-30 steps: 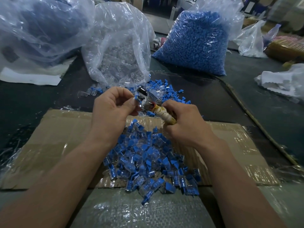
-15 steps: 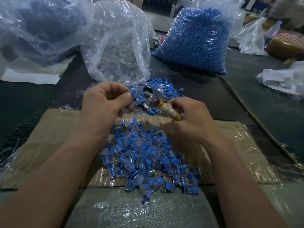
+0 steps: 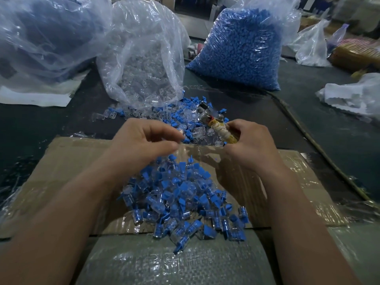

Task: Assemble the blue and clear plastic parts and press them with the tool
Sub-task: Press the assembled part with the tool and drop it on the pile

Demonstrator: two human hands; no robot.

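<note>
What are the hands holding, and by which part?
The right hand grips the tool by its yellow-wrapped handle. The left hand has loosely curled fingers, with nothing visibly held.

Dim bluish light, glare on plastic bags point(image 3: 141, 48), wide-angle bending at edges, slight blur

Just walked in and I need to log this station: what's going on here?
A person is putting small blue and clear plastic parts together. The right hand grips the wrapped handle of a small metal tool, held above loose parts. The left hand hovers by the far edge of the pile of assembled pieces on the cardboard, loosely curled and apparently empty. A bag of clear parts and a bag of blue parts stand behind.
</note>
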